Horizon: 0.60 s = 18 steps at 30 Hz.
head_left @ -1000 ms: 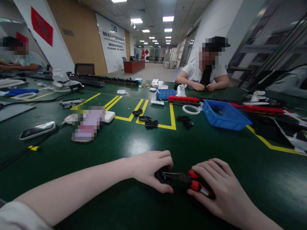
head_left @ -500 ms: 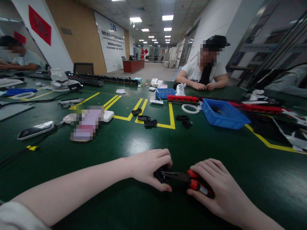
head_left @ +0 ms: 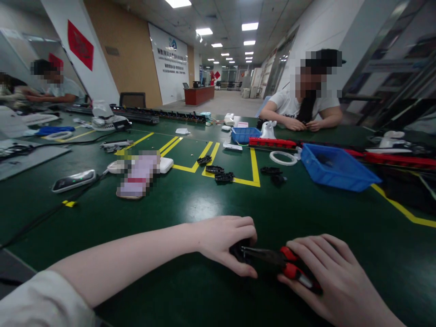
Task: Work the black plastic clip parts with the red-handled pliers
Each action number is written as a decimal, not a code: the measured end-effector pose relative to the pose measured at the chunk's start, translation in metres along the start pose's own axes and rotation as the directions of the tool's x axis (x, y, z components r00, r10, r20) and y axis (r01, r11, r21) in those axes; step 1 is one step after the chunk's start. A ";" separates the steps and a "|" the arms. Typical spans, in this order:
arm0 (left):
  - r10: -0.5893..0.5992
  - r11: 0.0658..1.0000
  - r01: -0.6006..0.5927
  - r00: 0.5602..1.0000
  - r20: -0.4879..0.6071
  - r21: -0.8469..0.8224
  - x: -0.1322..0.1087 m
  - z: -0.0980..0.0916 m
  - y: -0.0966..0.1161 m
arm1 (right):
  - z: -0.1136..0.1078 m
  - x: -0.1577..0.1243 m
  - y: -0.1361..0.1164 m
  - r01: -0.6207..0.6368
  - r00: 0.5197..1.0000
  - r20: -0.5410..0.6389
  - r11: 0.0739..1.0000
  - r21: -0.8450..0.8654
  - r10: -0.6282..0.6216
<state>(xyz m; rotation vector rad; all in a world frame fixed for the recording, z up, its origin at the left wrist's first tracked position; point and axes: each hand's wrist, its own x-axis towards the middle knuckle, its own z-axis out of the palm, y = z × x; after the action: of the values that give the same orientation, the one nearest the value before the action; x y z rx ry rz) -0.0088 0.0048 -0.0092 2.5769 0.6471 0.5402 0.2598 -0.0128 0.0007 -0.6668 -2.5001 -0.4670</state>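
Note:
My left hand (head_left: 226, 243) rests on the green table (head_left: 190, 204), its fingers curled round a small black part (head_left: 238, 250) that is mostly hidden under them. My right hand (head_left: 327, 277) is closed on the red handles of a pair of pliers (head_left: 272, 260). The dark jaws of the pliers point left and meet the black part between my two hands.
Several black parts (head_left: 218, 173) lie on the yellow tape lines ahead. A blue bin (head_left: 335, 168), a white tape ring (head_left: 281, 157) and red strips (head_left: 272, 142) are to the right. A blurred phone (head_left: 138, 177), a white device (head_left: 73, 180) and cables lie left. A person sits opposite; others at far left.
My head has turned slightly left, so everything has shifted right in view. Both hands keep the same hold on the black part and the pliers.

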 end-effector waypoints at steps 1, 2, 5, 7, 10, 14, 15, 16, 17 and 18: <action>-0.002 1.000 0.002 1.000 -0.003 0.002 0.000 0.000 0.000 | 0.000 0.000 0.001 0.008 1.000 0.006 1.000 0.003 -0.008; -0.005 1.000 0.005 1.000 -0.005 0.005 0.000 0.000 0.000 | 0.001 -0.001 0.001 0.009 1.000 0.013 1.000 0.010 -0.009; 0.001 1.000 -0.001 1.000 -0.004 0.007 -0.001 -0.001 0.001 | 0.005 -0.007 0.003 -0.019 0.999 0.045 0.999 0.045 0.017; 0.010 1.000 -0.010 1.000 -0.003 0.012 -0.001 -0.002 0.001 | 0.008 -0.011 0.004 -0.057 0.996 0.069 0.996 0.072 0.052; 0.006 0.999 -0.006 1.000 -0.016 0.044 -0.002 -0.003 0.002 | 0.009 -0.014 0.005 -0.086 0.991 0.108 0.991 0.099 0.075; 0.010 0.997 -0.006 0.999 -0.053 0.078 -0.003 -0.002 0.002 | 0.009 -0.014 0.005 -0.110 0.986 0.136 0.987 0.114 0.095; 0.012 0.997 -0.007 0.998 -0.055 0.081 -0.003 -0.002 0.001 | 0.009 -0.014 0.005 -0.127 0.984 0.136 0.986 0.112 0.112; 0.013 0.996 -0.008 0.998 -0.056 0.085 -0.003 -0.001 0.001 | 0.009 -0.014 0.005 -0.137 0.983 0.138 0.984 0.111 0.121; 0.014 0.996 -0.009 0.998 -0.056 0.087 -0.003 -0.001 0.001 | 0.009 -0.015 0.005 -0.140 0.982 0.140 0.984 0.109 0.125; 0.017 0.996 -0.011 0.998 -0.058 0.089 -0.003 -0.002 0.002 | 0.009 -0.015 0.005 -0.138 0.982 0.143 0.985 0.106 0.122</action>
<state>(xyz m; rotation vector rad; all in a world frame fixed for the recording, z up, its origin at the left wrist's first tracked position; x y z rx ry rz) -0.0113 0.0026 -0.0078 2.6589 0.6877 0.6065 0.2703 -0.0101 -0.0138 -0.8346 -2.5669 -0.2336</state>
